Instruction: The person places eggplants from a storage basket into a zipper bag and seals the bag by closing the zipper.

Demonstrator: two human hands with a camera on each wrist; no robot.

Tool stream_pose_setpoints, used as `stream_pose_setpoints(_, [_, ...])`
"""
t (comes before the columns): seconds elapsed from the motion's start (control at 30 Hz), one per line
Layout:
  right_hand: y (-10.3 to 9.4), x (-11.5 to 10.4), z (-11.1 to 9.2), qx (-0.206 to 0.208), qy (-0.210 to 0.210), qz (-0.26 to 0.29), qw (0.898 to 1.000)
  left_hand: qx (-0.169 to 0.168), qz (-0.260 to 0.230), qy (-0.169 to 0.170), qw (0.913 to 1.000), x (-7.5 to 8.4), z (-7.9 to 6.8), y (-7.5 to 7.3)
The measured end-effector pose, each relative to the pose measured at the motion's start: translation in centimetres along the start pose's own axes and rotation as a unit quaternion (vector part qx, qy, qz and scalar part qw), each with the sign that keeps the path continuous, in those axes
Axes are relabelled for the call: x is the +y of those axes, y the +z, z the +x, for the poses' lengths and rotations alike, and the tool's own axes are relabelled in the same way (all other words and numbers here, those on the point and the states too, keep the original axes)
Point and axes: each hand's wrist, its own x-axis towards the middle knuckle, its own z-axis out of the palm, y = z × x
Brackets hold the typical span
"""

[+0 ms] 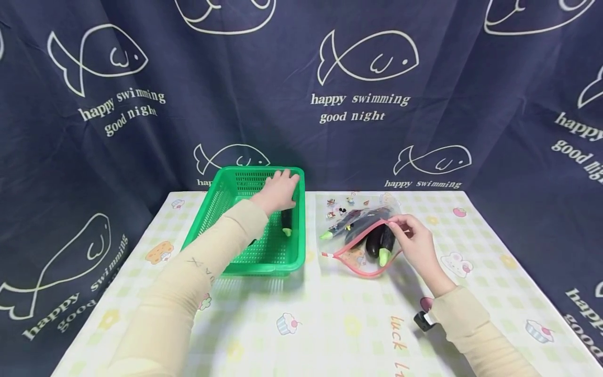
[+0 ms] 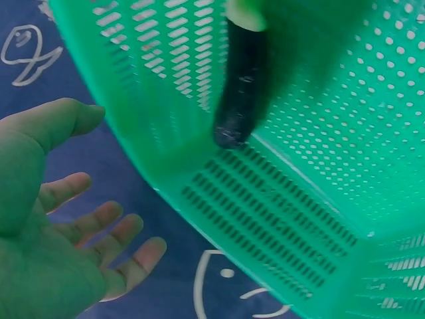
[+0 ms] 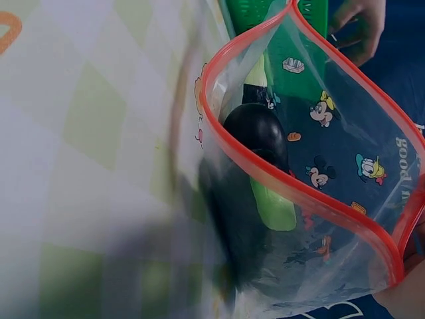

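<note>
A green plastic basket stands on the table, with a dark eggplant along its right side. My left hand hovers over the basket's far right corner; the left wrist view shows its fingers spread and holding nothing, apart from the eggplant. Right of the basket lies a clear zip bag with a red-pink edge, its mouth gaping. Several eggplants with pale green ends are in it. My right hand pinches the bag's edge between thumb and fingers.
A pale checked tablecloth with cartoon prints covers the table. Behind it hangs a dark blue curtain with white fish drawings. A dark end of something shows in the basket beside my left forearm, mostly hidden.
</note>
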Motion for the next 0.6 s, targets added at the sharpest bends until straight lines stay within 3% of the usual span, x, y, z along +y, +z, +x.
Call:
stream_pose_setpoints(0.17, [-0.3, -1.2, -0.2, 0.0, 0.009, 0.0, 1.0, -0.023, -0.026, -0.031, 0.9989, -0.8, 0.7, 0.9])
stream_pose_setpoints(0.6, [-0.2, -1.2, -0.3, 0.002, 0.007, 0.002, 1.0, -0.045, -0.072, -0.095, 0.9919, -2.1, 1.9, 3.1])
